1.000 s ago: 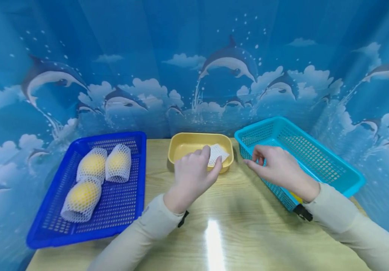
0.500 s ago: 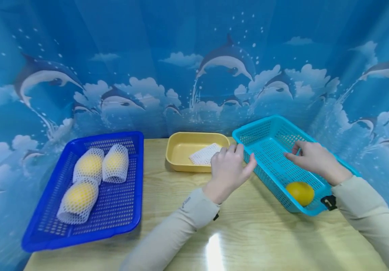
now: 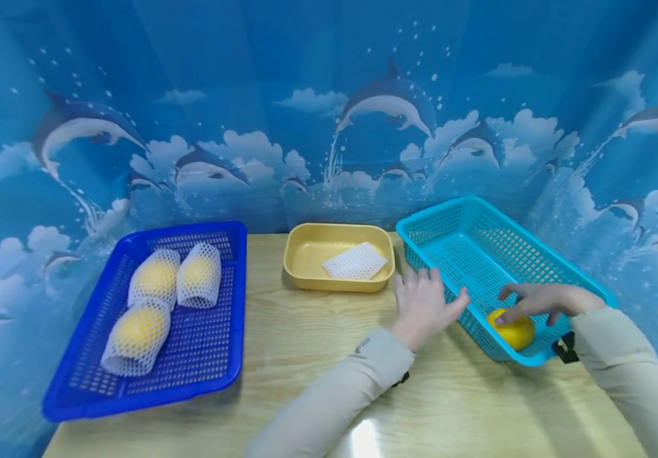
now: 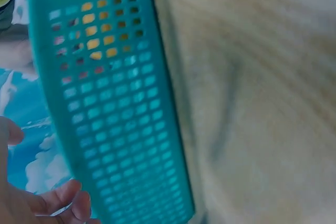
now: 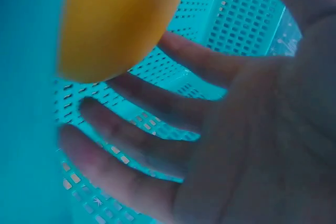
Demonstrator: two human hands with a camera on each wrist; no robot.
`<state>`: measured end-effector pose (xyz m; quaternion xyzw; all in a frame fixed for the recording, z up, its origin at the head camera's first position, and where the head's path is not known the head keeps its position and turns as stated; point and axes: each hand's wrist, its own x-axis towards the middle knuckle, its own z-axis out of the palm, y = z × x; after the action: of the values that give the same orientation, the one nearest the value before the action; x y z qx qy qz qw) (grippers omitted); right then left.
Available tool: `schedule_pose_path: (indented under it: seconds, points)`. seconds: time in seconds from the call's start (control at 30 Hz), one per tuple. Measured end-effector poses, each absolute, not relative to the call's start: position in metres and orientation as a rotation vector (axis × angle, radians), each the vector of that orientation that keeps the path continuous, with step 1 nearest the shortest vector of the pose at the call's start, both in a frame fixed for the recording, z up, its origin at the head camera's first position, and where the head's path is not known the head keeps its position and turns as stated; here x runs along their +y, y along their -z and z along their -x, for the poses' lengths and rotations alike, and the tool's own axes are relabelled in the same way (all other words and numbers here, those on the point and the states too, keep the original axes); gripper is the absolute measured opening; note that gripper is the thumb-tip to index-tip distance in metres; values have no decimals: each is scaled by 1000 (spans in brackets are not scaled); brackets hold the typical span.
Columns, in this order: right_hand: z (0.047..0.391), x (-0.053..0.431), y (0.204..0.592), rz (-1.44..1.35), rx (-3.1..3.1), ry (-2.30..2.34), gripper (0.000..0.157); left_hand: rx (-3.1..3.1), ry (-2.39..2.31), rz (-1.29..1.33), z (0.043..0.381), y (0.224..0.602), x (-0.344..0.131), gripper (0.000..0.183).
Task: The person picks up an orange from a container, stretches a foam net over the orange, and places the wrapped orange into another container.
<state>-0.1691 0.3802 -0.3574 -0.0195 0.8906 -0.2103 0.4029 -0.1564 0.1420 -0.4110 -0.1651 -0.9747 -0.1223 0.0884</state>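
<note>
A smooth yellow-orange fruit point(image 3: 515, 331) lies in the near end of the turquoise basket point(image 3: 478, 267). My right hand point(image 3: 546, 302) reaches over the basket's right side, its thumb over the fruit. In the right wrist view the fingers point(image 5: 131, 145) are spread and extended beside the fruit point(image 5: 118, 24), one fingertip close against it; whether it touches is unclear. My left hand point(image 3: 423, 305) is at the basket's left outer side with fingers spread, holding nothing. A white foam net sleeve point(image 3: 356, 261) lies flat in the yellow tray point(image 3: 306, 280).
On the left stands a dark blue basket point(image 3: 237, 331) with three yellow fruits in white foam nets point(image 3: 137, 334). The yellow tray sits between both baskets on a wooden table point(image 3: 300, 343). A curtain printed with dolphins point(image 3: 283, 76) hangs behind.
My right hand has moved right and down into the turquoise basket, to the fruit. The left hand has moved right from over the yellow tray to the basket's side, uncovering the foam net.
</note>
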Motion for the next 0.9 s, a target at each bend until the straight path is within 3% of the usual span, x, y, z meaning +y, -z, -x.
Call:
schedule_pose_path:
  seconds: [0.53, 0.7, 0.9]
  points:
    - [170, 359, 362, 77, 2193, 341, 72, -2982, 355, 462, 153, 436, 164, 86]
    - [173, 351, 364, 138, 2218, 136, 63, -2953, 347, 447, 151, 437, 166, 83]
    - [173, 341, 364, 101, 2281, -62, 69, -2937, 342, 434, 148, 438, 166, 80]
